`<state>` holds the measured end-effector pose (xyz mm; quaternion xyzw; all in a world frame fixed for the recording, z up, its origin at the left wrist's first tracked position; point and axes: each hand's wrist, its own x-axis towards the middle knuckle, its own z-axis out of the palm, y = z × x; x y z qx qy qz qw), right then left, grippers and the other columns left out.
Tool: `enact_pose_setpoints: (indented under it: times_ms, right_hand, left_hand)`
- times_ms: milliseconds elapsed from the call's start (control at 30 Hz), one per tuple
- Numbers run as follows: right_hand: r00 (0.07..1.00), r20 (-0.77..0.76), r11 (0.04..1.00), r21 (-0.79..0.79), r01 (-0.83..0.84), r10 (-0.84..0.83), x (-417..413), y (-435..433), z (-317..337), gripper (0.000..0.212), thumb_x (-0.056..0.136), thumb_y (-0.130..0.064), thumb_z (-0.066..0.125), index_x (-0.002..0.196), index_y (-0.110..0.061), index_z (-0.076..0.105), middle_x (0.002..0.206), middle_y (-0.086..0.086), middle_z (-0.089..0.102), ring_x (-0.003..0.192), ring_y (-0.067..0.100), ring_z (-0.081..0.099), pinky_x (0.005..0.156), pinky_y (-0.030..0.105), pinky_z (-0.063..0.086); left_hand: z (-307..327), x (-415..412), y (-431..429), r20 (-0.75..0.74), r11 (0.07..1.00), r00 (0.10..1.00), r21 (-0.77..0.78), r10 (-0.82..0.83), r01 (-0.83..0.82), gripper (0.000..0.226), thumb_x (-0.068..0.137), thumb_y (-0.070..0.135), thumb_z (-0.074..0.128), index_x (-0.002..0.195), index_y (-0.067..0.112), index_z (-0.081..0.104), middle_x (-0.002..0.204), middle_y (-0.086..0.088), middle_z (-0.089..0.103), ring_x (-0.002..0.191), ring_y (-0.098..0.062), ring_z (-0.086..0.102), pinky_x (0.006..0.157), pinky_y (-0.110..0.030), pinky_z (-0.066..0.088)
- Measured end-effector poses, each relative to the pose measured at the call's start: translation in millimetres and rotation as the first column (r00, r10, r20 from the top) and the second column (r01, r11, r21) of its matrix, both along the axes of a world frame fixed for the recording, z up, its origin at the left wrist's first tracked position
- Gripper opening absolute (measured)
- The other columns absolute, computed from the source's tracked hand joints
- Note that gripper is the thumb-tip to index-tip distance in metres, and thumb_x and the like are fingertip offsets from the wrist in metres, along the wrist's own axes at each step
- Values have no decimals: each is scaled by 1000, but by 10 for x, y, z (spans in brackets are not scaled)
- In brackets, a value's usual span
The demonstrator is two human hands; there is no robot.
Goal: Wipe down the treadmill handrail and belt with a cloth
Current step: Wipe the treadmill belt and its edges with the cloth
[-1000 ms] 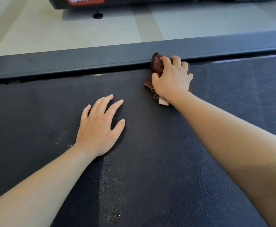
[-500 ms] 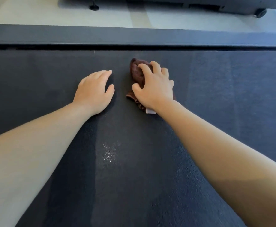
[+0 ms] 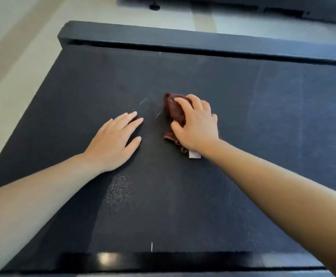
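Now | left hand [image 3: 113, 140] flat, fingers straight on belt [image 3: 263, 116] | right hand [image 3: 198, 126] clutching cloth [image 3: 173, 110]

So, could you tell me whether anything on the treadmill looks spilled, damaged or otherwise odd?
Only a pale speckled patch on the black textured belt, near the left hand; it looks like unwiped residue.

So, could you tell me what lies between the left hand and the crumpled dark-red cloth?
In the head view, only bare black treadmill belt lies between the left hand and the crumpled dark-red cloth, crossed by a faint pale smear.
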<state>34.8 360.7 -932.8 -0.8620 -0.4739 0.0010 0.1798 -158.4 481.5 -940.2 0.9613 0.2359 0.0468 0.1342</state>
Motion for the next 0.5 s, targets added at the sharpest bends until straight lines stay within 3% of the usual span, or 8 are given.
enact_pose_setpoints:
  times_ms: [167,500]
  right_hand:
    - [994,-7,994,-14,110,-110,-15,184,-8,58,83,-44,49,138,-29,36,148,2,28,131,31,26,98,55,31]
    - [985,56,986,-50,-160,163,-891,-770,2,65,76,-52,37,137,-30,36,145,2,31,125,29,28,89,52,38]
  left_hand:
    - [-12,-254,-104,15,999,999,2,32,-33,50,96,32,40,145,21,34,154,2,25,143,-19,19,115,-38,14]
    - [-15,-257,-127,64,997,996,37,66,-69,49,93,31,47,141,21,41,150,0,33,140,-18,26,111,-37,20]
